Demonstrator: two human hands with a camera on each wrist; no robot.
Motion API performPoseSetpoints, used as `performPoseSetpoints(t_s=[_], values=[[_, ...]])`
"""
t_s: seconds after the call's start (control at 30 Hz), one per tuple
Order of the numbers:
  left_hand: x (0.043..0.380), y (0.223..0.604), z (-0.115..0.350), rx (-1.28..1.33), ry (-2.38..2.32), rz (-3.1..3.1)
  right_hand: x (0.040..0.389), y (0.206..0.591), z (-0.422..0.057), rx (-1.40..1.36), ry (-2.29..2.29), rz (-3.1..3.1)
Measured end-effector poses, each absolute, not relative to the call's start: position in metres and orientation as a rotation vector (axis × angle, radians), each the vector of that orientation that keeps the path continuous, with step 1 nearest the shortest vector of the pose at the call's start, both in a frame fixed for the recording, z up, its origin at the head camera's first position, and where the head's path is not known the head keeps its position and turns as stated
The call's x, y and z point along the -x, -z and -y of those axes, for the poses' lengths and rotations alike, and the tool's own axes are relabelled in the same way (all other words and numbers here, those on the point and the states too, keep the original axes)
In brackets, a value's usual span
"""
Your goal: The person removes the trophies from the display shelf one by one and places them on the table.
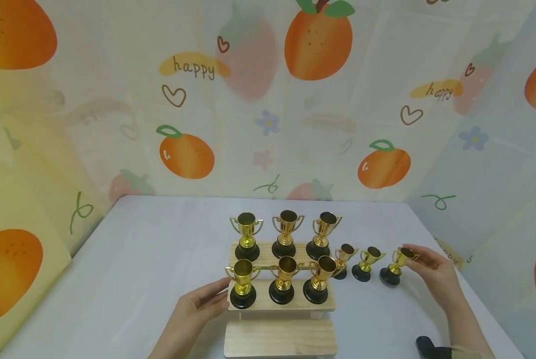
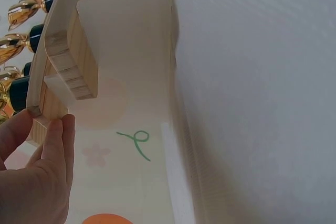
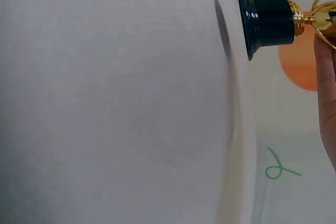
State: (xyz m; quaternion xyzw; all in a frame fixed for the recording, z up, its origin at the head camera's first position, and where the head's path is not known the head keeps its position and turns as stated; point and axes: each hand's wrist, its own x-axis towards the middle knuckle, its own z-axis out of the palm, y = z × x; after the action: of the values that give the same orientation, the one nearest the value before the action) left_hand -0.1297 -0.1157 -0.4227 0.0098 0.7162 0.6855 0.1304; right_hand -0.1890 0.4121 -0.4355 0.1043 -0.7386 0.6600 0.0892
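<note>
A stepped wooden stand (image 1: 280,339) has three gold trophy cups with black bases on its top step and three on its middle step. My left hand (image 1: 200,309) is at the left end of the middle step; in the left wrist view its thumb and fingers pinch the corner of that wooden board (image 2: 52,100). Over on the right, my right hand (image 1: 438,276) holds a small gold trophy cup (image 1: 391,275) by its upper part. Its black base (image 3: 270,22) hangs slightly above the white table in the right wrist view, tilted a little in the head view.
Two more small trophy cups, one nearer the stand (image 1: 342,257) and one beside it (image 1: 363,271), stand right of the stand. A black object (image 1: 425,346) shows by the right sleeve. Fruit-printed cloth (image 1: 268,124) walls the white table (image 1: 160,239) at the back and sides.
</note>
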Motion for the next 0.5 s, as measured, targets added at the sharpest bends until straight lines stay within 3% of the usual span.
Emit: performPoseSetpoints(t_s=[0.5], values=[[0.1307,0.4226,0.1163,-0.025,-1.980,-2.076,0.1980,0.4412,-0.4156,-0.247,-1.811,2.414]])
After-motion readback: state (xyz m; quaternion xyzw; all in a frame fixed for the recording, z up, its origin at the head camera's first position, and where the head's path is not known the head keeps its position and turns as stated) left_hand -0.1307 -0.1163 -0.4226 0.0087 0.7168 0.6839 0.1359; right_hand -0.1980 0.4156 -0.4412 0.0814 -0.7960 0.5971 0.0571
